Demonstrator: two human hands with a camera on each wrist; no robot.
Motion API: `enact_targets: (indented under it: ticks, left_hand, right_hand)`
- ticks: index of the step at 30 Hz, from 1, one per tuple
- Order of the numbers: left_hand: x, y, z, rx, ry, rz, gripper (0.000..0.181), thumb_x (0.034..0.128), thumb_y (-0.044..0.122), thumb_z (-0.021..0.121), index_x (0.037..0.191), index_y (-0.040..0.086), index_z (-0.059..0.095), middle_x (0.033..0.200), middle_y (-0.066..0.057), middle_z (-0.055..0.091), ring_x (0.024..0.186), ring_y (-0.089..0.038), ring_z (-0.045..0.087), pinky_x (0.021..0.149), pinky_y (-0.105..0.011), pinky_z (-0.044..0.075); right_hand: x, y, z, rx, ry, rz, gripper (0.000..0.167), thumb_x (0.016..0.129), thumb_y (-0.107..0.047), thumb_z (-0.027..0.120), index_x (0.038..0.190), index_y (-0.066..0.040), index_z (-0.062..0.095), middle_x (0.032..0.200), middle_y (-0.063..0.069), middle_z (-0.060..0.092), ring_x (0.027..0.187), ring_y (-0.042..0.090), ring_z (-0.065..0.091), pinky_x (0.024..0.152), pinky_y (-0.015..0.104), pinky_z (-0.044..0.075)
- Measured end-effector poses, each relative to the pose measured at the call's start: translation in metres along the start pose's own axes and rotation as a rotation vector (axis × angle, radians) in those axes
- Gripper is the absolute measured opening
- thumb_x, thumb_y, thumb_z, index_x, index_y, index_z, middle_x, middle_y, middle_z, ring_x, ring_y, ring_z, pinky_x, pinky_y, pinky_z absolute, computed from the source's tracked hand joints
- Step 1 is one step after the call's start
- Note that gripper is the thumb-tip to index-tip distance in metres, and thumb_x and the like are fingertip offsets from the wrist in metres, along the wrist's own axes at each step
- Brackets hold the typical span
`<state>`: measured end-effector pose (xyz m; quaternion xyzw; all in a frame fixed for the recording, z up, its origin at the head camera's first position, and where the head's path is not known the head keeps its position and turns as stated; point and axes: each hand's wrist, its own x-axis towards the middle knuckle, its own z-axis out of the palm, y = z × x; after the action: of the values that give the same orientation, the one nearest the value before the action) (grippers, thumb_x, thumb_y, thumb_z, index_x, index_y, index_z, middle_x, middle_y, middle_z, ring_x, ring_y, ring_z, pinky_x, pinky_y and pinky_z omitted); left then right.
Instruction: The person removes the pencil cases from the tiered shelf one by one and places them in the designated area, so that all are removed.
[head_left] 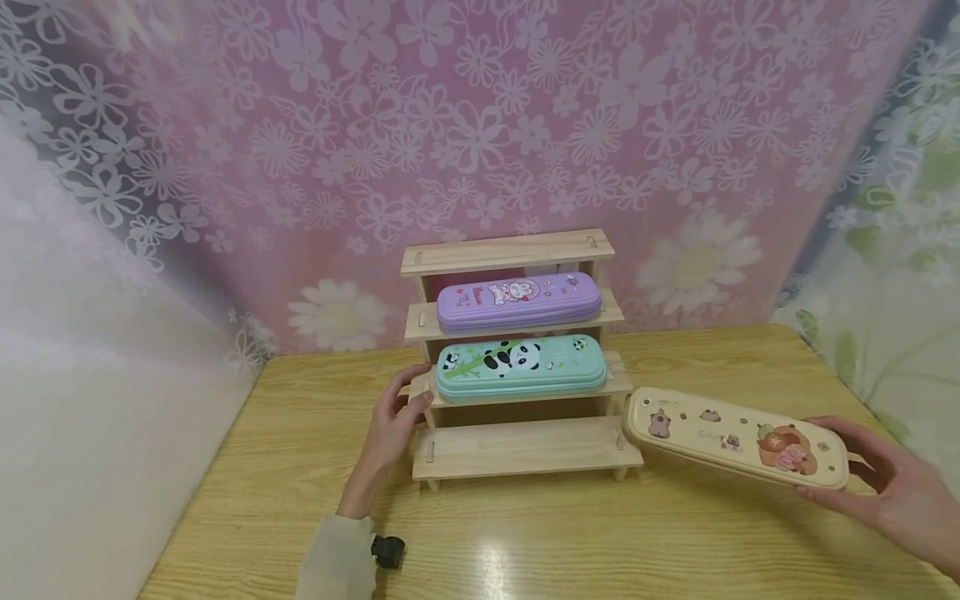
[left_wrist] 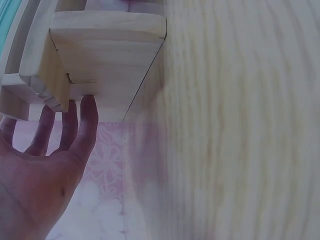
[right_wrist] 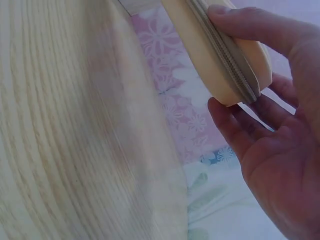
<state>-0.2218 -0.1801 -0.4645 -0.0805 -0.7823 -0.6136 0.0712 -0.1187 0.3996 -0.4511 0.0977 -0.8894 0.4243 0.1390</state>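
A stepped wooden display rack point(head_left: 525, 448) stands on the table, its lowest step bare. My left hand point(head_left: 393, 425) holds the left end of the second step from the bottom. In the left wrist view, the left hand's fingers point(left_wrist: 87, 120) reach up around that end. A mint panda pencil case point(head_left: 521, 367) lies on this step, and a purple pencil case point(head_left: 517, 300) on the one above. My right hand point(head_left: 885, 483) grips the right end of a cream pencil case point(head_left: 735, 437), tilted and held up beside the rack. Its zipper point(right_wrist: 227, 55) shows in the right wrist view.
The rack's top step point(head_left: 510, 252) carries nothing. A wood-grain table point(head_left: 570, 542) lies beneath, with a flowered pink cloth point(head_left: 480, 125) behind it and pale cloths at both sides. A small black object point(head_left: 387, 551) sits at the left sleeve's cuff.
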Motion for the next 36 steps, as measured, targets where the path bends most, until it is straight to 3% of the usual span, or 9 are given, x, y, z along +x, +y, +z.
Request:
enact_targets:
  ticks: [6,11,16,20,25,28,31,33,36]
  left_hand:
    - [0.0,0.003,0.0,0.01,-0.001,0.012,0.038,0.1028,0.021,0.06,0.14,0.027,0.058,0.151,-0.002,0.047,0.106,-0.027,0.063,0.088,-0.033,0.058]
    - [-0.001,0.003,0.0,0.006,0.003,0.013,0.039,0.1028,0.02,0.059,0.141,0.025,0.058,0.149,-0.004,0.047,0.104,-0.025,0.063,0.086,-0.029,0.057]
    - [-0.001,0.004,-0.001,-0.011,0.001,0.009,0.039,0.1029,0.019,0.059,0.141,0.025,0.058,0.147,-0.005,0.047,0.104,-0.026,0.063,0.085,-0.028,0.058]
    - [-0.002,0.005,-0.001,-0.02,-0.002,0.004,0.039,0.1029,0.02,0.059,0.141,0.025,0.058,0.149,-0.005,0.046,0.105,-0.027,0.063,0.085,-0.028,0.058]
    - [-0.002,0.003,-0.001,-0.019,-0.002,0.004,0.039,0.1031,0.02,0.059,0.142,0.025,0.058,0.151,-0.005,0.044,0.105,-0.026,0.062,0.086,-0.028,0.058]
    - [-0.002,0.001,-0.001,-0.015,0.002,0.001,0.039,0.1032,0.019,0.059,0.142,0.026,0.058,0.151,-0.003,0.044,0.105,-0.025,0.062,0.086,-0.028,0.058]
    - [-0.002,0.0,-0.001,-0.014,0.003,0.003,0.039,0.1031,0.019,0.059,0.141,0.027,0.058,0.152,-0.003,0.043,0.105,-0.025,0.063,0.085,-0.028,0.058]
    - [-0.002,0.0,-0.001,-0.02,-0.004,0.011,0.039,0.1031,0.019,0.059,0.142,0.026,0.057,0.152,-0.004,0.043,0.106,-0.026,0.063,0.086,-0.029,0.058]
    - [-0.001,0.001,0.0,-0.023,-0.007,0.016,0.039,0.1032,0.02,0.058,0.142,0.026,0.057,0.152,-0.004,0.043,0.105,-0.026,0.063,0.086,-0.029,0.058]
  right_hand:
    - [0.009,0.006,0.004,-0.084,-0.025,0.188,0.08,0.082,-0.015,0.087,0.15,-0.027,0.046,0.12,-0.043,0.037,0.093,-0.03,0.043,0.067,0.009,0.049]
    - [0.027,0.006,0.012,-0.183,-0.017,0.257,0.082,0.082,-0.036,0.087,0.148,-0.01,0.046,0.112,-0.042,0.034,0.086,-0.032,0.038,0.059,0.017,0.051]
    - [0.045,0.004,0.024,-0.252,0.052,0.289,0.085,0.082,-0.043,0.085,0.145,0.0,0.047,0.119,0.001,0.06,0.078,-0.029,0.034,0.054,0.019,0.047]
    - [0.054,0.002,0.034,-0.252,0.093,0.317,0.087,0.083,-0.044,0.083,0.144,0.004,0.046,0.127,0.027,0.056,0.077,-0.024,0.032,0.054,0.017,0.043]
    - [0.056,-0.002,0.049,-0.218,0.092,0.35,0.097,0.084,-0.046,0.083,0.152,0.005,0.034,0.139,0.038,0.048,0.1,0.02,0.061,0.058,0.013,0.038]
    - [0.054,-0.004,0.056,-0.198,0.035,0.338,0.1,0.086,-0.044,0.081,0.155,0.005,0.029,0.141,0.045,0.043,0.111,0.054,0.057,0.06,0.013,0.037]
    - [0.05,-0.005,0.059,-0.155,-0.031,0.327,0.094,0.088,-0.04,0.08,0.155,0.003,0.03,0.142,0.042,0.041,0.097,0.017,0.068,0.06,0.015,0.045]
    - [0.047,-0.006,0.06,-0.13,-0.073,0.318,0.09,0.09,-0.038,0.079,0.154,0.003,0.031,0.142,0.041,0.041,0.089,-0.011,0.058,0.06,0.016,0.049]
    - [0.043,-0.006,0.063,-0.127,-0.115,0.302,0.087,0.089,-0.037,0.08,0.152,0.002,0.035,0.14,0.039,0.045,0.085,-0.024,0.047,0.063,0.017,0.052]
